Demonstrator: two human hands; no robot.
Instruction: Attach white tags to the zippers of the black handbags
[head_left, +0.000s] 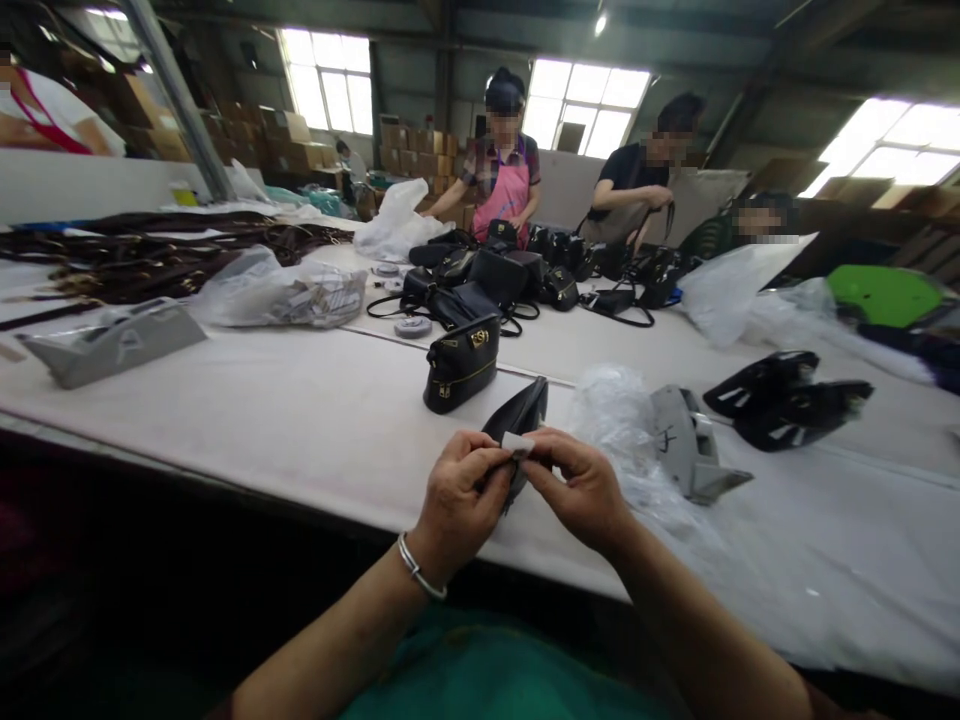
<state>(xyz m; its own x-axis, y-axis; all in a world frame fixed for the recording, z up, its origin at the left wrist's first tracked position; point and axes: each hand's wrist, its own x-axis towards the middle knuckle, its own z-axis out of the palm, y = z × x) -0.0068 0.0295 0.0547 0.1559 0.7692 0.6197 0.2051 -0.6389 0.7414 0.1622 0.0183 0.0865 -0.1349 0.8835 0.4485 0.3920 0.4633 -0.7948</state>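
My left hand (459,495) and my right hand (581,490) meet over the near edge of the white table (300,420). Between them they grip a small black pouch (521,412) that sticks up and away from me. The fingertips of both hands pinch a small white tag (517,444) at the pouch's near end. A silver bracelet (420,570) circles my left wrist. Just beyond the pouch a black handbag with gold hardware (461,362) stands upright on the table.
A grey tape dispenser (686,440) and crumpled clear plastic (611,400) lie to the right. Another dispenser (112,340) lies far left. A pile of black bags (525,275) fills the middle. Black pieces (780,395) rest at right. Three people work across the table.
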